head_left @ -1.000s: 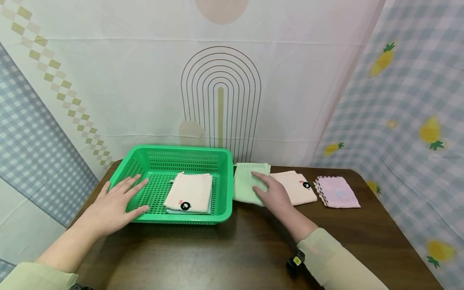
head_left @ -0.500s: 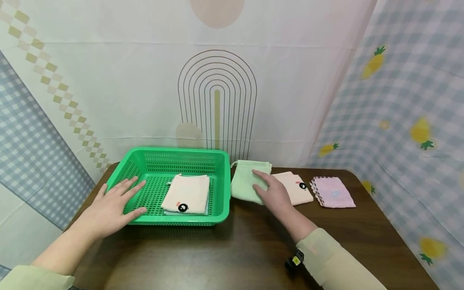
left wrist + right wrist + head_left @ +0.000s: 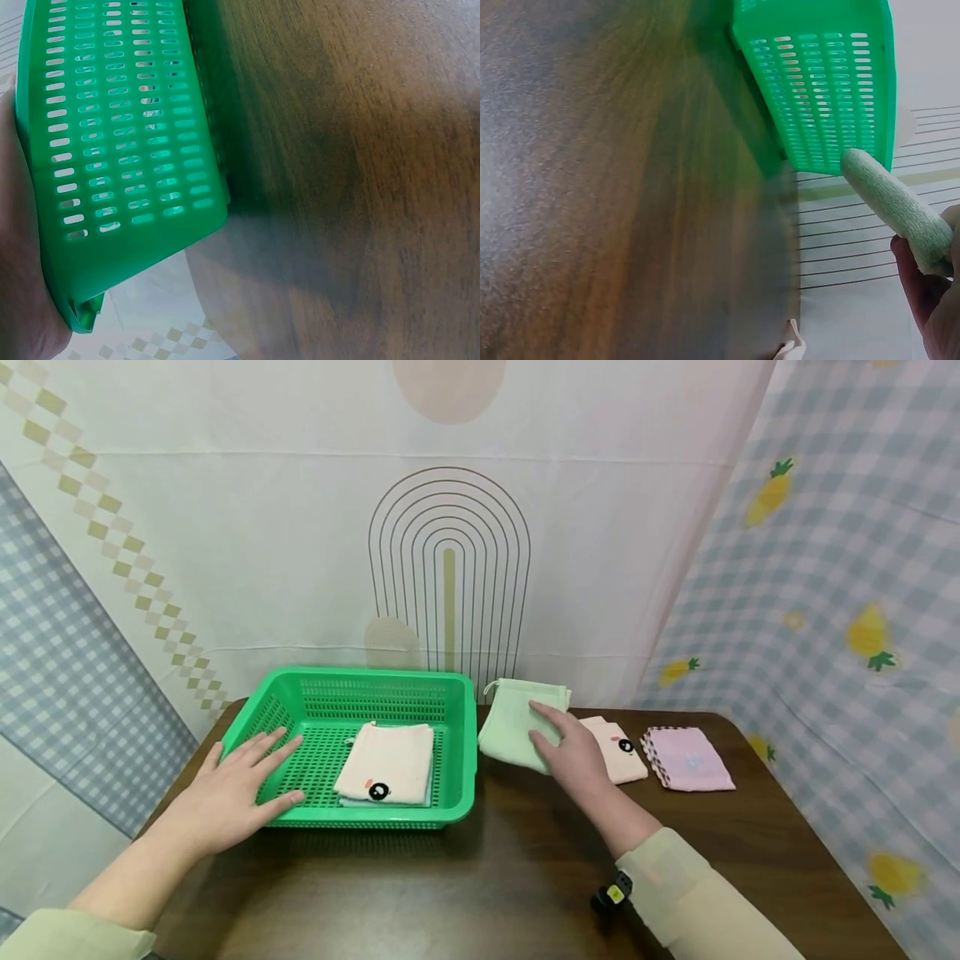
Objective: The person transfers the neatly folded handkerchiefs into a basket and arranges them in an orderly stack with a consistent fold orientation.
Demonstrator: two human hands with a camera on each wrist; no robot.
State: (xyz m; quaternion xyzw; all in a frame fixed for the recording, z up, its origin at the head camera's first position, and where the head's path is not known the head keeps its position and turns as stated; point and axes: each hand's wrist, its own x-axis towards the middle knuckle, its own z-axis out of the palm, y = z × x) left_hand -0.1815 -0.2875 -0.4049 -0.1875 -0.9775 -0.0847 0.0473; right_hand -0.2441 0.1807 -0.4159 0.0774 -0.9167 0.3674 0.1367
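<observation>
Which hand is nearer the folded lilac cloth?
Right. The right hand is to the left of the lilac cloth, pinching the green cloth; the left hand is much farther off, at the left end of the green basket.

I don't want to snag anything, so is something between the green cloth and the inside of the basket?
Just the basket's right wall, beside the green cloth in the right hand; nothing else visible stands between.

White arch-printed cloth [image 3: 615,543] behind; blue-checked pineapple-print drape [image 3: 817,560] at right; dark wood-grain tabletop [image 3: 375,893].
</observation>
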